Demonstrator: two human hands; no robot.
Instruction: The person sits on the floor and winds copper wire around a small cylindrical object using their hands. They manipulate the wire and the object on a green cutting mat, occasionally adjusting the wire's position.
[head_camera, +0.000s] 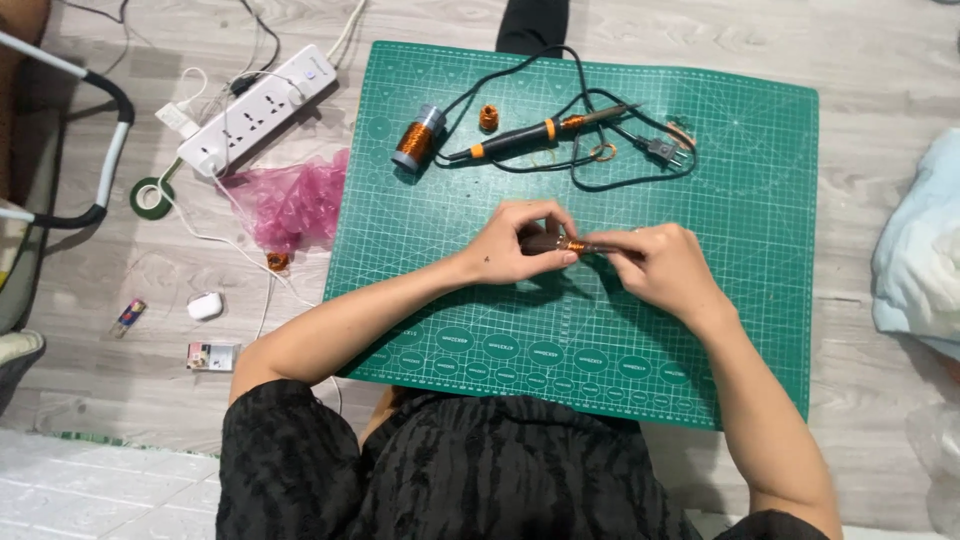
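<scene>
Both my hands meet over the middle of a green cutting mat (750, 200). Between them is a thin rod wound with a copper wire coil (574, 245). My left hand (520, 245) pinches the rod's left end and the coil with thumb and fingers. My right hand (665, 265) grips the rod's right end, fingers curled around it. Most of the rod is hidden by my fingers.
On the mat's far side lie a copper wire spool (418, 138), a small copper coil (488, 118), a soldering iron (545, 130) with black cord and plug (662, 150), and wire rings (603, 152). Left on the floor: white power strip (258, 108), pink plastic bag (290, 200), green tape roll (150, 197).
</scene>
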